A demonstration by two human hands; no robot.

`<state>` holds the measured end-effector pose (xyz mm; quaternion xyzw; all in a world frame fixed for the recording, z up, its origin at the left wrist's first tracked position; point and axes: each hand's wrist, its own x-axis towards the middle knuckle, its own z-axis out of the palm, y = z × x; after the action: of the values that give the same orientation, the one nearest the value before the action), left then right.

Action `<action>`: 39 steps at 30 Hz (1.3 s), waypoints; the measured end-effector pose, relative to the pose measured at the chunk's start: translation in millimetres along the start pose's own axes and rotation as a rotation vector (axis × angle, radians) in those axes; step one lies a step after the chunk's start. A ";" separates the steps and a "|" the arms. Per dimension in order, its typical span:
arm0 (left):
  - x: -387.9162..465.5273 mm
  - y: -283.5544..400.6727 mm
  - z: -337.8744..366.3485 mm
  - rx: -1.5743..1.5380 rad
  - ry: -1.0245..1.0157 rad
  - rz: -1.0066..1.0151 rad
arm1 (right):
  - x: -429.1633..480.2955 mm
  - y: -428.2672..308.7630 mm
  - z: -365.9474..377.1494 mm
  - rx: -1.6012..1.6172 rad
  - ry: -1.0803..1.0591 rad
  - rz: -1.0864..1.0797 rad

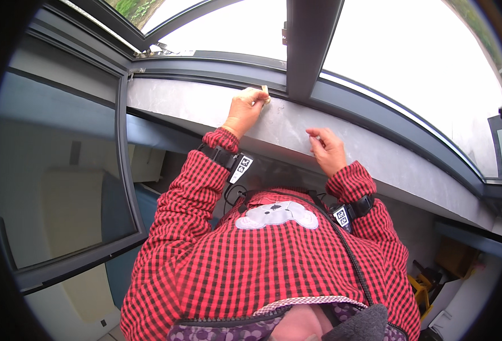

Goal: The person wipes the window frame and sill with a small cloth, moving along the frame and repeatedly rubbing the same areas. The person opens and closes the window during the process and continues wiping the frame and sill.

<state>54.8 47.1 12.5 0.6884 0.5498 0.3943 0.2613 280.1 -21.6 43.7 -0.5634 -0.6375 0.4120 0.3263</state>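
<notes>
My left hand (244,111) pinches a small beige strip (265,90) between thumb and fingers. It may be tape, but most of it is hidden by the fingers. This hand is over the grey stone windowsill (319,121), close to the dark lower window frame (234,76). My right hand (330,149) hovers by the sill's front edge, its thumb and forefinger slightly apart and nothing visible between them.
A dark-framed window sash (142,187) stands swung inward on the left. A thick upright mullion (310,47) divides the window. Below right are a brown box (456,255) and a yellow object (420,294). A wrist-worn device (221,157) sits on my left forearm.
</notes>
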 end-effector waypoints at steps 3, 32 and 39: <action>-6.0 11.2 5.5 -0.172 -0.051 -0.033 | 16.8 -9.8 4.0 -0.003 0.025 -0.181; -68.2 27.6 -6.6 -1.113 -0.276 -0.710 | 45.7 22.3 -26.4 -0.510 0.313 -0.547; -83.2 7.3 26.1 -1.139 -0.604 -0.980 | 57.5 29.6 -28.1 -0.874 0.300 -0.561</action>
<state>73.5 -33.0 -17.3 0.2072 0.4093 0.2518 0.8521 309.4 40.4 27.1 -0.5074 -0.8219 -0.0797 0.2465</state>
